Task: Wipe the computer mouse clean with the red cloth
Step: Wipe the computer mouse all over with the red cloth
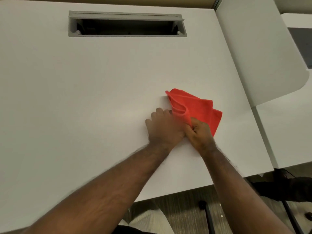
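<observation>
The red cloth (197, 107) lies bunched on the white desk (84, 98), right of centre. My right hand (200, 134) is closed on the cloth's near edge. Touching it on the left, my left hand (163, 127) rests palm down with its fingers curled over something. Only a small dark sliver shows at its fingertips, against the cloth, so the computer mouse (170, 112) is almost entirely hidden under hand and cloth.
A grey cable hatch (126, 33) stands open at the back of the desk. A second white desk (253, 56) adjoins on the right. The near desk edge runs past my forearms, with floor and dark chair parts (287, 188) below.
</observation>
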Motion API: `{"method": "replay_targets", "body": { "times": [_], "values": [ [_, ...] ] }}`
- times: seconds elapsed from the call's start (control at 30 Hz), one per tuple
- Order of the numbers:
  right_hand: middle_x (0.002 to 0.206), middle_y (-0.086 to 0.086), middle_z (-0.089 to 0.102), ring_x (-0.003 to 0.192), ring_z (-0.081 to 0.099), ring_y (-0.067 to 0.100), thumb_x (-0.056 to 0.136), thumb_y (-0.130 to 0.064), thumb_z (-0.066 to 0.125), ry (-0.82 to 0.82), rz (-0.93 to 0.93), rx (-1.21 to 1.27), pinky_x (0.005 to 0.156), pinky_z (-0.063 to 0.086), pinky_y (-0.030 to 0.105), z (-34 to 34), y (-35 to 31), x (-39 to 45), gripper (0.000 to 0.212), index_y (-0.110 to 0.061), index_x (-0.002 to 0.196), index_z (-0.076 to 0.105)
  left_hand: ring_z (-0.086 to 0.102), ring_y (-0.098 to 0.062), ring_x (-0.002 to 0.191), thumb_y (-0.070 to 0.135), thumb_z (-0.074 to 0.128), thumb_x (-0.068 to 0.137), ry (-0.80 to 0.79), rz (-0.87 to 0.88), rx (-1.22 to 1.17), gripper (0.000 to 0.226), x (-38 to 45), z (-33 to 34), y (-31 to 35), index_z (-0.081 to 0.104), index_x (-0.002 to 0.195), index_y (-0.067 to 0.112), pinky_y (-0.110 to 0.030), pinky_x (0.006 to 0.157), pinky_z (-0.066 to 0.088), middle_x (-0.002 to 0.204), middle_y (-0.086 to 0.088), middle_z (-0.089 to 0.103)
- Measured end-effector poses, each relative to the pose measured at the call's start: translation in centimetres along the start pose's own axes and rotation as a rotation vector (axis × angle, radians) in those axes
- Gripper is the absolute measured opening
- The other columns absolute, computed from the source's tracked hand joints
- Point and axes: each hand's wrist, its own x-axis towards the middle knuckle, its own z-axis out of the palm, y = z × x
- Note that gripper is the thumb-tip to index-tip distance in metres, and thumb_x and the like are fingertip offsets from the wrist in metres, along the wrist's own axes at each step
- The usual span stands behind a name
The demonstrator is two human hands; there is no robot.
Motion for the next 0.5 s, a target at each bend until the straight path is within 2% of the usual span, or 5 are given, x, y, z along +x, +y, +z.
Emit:
{"method": "replay_targets", "body": {
  "times": [0.1,0.3,0.4,0.43,0.5],
  "values": [
    [0.043,-0.009,0.038,0.040,0.033,0.008,0.090,-0.029,0.057,0.110,0.138,-0.059,0.045,0.029,0.027,-0.5,0.8,0.6,0.045,-0.019,0.050,0.041,0.048,-0.023,0.098,0.085,0.060,0.054,-0.031,-0.037,0.012,0.092,0.2,0.4,0.1,0.051,0.113,0.015,-0.038,0.078,0.035,0.109,-0.003,0.050],
    [0.047,-0.014,0.043,0.044,0.037,0.004,0.089,-0.029,0.055,0.231,0.054,0.013,0.045,0.026,0.015,-0.9,-0.7,1.0,0.038,-0.024,0.055,0.040,0.045,-0.024,0.117,0.075,0.073,0.047,-0.119,-0.003,-0.099,0.118,0.9,0.0,-0.7,0.030,0.144,0.022,-0.042,0.091,0.035,0.131,0.000,0.048],
    [0.099,-0.019,0.070,0.100,0.062,0.003,0.089,-0.027,0.056,-0.087,-0.204,-0.135,0.081,0.047,0.020,-0.7,-1.4,0.8,0.014,-0.029,0.093,0.070,0.049,-0.024,0.110,0.064,0.074,0.054,-0.077,0.029,-0.230,0.110,0.6,-0.2,-1.6,0.026,0.145,0.024,-0.042,0.088,0.034,0.125,0.005,0.054],
    [0.115,-0.009,0.069,0.123,0.053,0.008,0.088,-0.028,0.056,-0.212,-0.278,-0.242,0.093,0.046,0.026,-0.6,-1.3,0.9,0.022,-0.022,0.103,0.071,0.050,-0.024,0.106,0.059,0.072,0.058,-0.049,0.042,-0.244,0.103,0.5,-0.2,-1.8,0.028,0.143,0.023,-0.041,0.086,0.034,0.122,0.005,0.056],
    [0.130,0.002,0.063,0.137,0.039,0.010,0.088,-0.032,0.053,-0.312,-0.290,-0.364,0.098,0.045,0.032,-0.6,-1.1,1.4,0.032,-0.019,0.112,0.070,0.050,-0.023,0.101,0.057,0.070,0.060,-0.035,0.053,-0.238,0.103,0.3,-0.3,-2.0,0.024,0.145,0.023,-0.039,0.083,0.032,0.122,0.004,0.059]
  ]
}}
